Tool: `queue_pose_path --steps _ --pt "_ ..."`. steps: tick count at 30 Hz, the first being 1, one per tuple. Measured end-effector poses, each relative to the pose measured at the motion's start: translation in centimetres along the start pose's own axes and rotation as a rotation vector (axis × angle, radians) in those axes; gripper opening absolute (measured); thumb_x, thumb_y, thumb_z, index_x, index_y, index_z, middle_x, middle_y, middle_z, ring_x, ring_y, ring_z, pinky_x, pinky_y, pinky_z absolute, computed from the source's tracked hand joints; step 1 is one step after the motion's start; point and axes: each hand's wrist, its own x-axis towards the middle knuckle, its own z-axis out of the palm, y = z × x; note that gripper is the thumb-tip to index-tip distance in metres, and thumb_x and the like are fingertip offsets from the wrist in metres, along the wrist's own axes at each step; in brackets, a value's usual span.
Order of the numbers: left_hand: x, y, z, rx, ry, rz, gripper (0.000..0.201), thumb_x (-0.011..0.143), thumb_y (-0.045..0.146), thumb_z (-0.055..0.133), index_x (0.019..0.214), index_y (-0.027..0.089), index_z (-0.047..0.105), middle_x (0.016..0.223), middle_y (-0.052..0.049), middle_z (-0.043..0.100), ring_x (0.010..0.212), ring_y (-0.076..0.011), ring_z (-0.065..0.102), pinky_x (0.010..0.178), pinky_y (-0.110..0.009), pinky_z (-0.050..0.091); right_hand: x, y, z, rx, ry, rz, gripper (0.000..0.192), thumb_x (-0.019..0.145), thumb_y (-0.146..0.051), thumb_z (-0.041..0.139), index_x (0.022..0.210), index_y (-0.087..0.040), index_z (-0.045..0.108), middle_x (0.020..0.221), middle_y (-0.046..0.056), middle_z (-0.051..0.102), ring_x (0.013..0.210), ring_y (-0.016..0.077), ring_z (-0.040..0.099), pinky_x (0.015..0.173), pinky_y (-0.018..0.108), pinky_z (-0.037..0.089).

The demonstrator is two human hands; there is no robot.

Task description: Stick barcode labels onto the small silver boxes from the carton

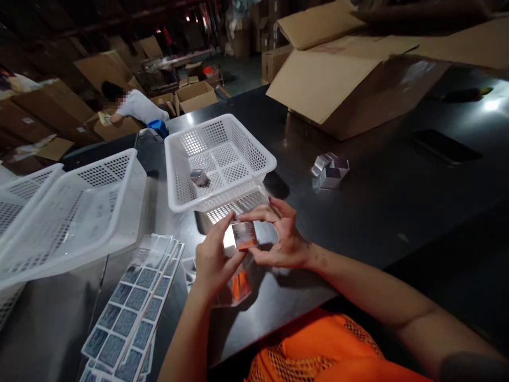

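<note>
Both hands pinch a small box (pixel 243 235) just above the near table edge: left hand (pixel 212 262) fingers curled on its left side, right hand (pixel 280 239) thumb and forefinger on top. The box is silvery with an orange edge. A white basket (pixel 178 175) sits just beyond on the dark table (pixel 377 212), label sheets (pixel 131 307) to the left, and cartons (pixel 350 90) far right in a dim warehouse.

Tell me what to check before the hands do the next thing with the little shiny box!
1. Both hands on the small silver box: ok, left hand and right hand pinch it above the dark table.
2. Label stuck flat on the box: cannot tell, blurred.
3. Room in the white basket: ok, only one silver box inside.
4. Label sheets close by: ok, beside the left hand.
5. More boxes waiting: ok, a small silver pile sits to the right.
</note>
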Motion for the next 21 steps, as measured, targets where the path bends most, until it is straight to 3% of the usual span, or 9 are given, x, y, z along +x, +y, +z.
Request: queue_pose_path --steps 6,9,12,15,18,21 --pt "0.3 0.2 -0.2 -0.03 0.016 0.025 0.059 0.083 0.027 0.073 0.138 0.023 0.053 0.128 -0.01 0.073 0.112 -0.0248 0.072 0.083 -0.033 0.062 0.4 0.2 -0.2 0.045 -0.021 -0.082 0.102 0.078 -0.017 0.073 0.154 -0.031 0.006 0.125 0.009 0.067 0.111 0.0254 0.068 0.098 0.049 0.056" --pt "0.5 0.3 -0.3 -0.027 0.052 0.008 0.05 0.084 0.033 0.076 0.13 0.023 0.059 0.122 -0.009 0.075 0.111 -0.0242 0.072 0.087 -0.034 0.061 0.7 0.2 -1.1 0.035 0.07 -0.014 0.083 0.076 -0.029 0.081 0.144 -0.032 0.034 0.141 0.012 0.054 0.122 0.0281 0.061 0.098 0.049 0.057" --pt "0.6 0.4 -0.3 0.008 0.06 -0.003 0.048 0.082 0.037 0.079 0.125 0.023 0.063 0.124 -0.009 0.073 0.112 -0.0236 0.072 0.089 -0.033 0.061 1.2 0.0 -2.3 0.028 0.228 0.116 0.04 0.082 -0.035 0.081 0.116 -0.031 0.061 0.138 0.007 0.055 0.124 0.0275 0.058 0.106 0.05 0.051" --pt "0.6 0.4 -0.2 0.045 0.064 0.008 0.045 0.081 0.038 0.079 0.121 0.023 0.065 0.121 -0.009 0.074 0.107 -0.0217 0.074 0.083 -0.029 0.061 1.7 -0.3 -3.1 0.172 0.258 0.283 0.011 0.089 -0.034 0.074 0.096 -0.027 0.068 0.103 0.004 0.069 0.104 0.0223 0.066 0.099 0.043 0.054" --pt "0.5 0.4 -0.1 0.101 0.066 0.03 0.046 0.08 0.035 0.079 0.122 0.023 0.065 0.118 -0.008 0.075 0.103 -0.0206 0.075 0.077 -0.027 0.061 2.1 -0.8 -3.2 0.396 0.181 0.526 0.016 0.085 -0.035 0.079 0.087 -0.023 0.069 0.087 0.001 0.071 0.086 0.0179 0.068 0.086 0.035 0.057" --pt "0.3 0.5 0.0 0.141 0.078 0.01 0.045 0.078 0.029 0.078 0.121 0.023 0.066 0.115 -0.007 0.075 0.101 -0.0214 0.075 0.075 -0.028 0.061 2.2 -1.1 -3.0 0.565 0.056 0.741 0.026 0.078 -0.036 0.084 0.094 -0.022 0.069 0.082 -0.001 0.07 0.077 0.0154 0.069 0.079 0.032 0.057"
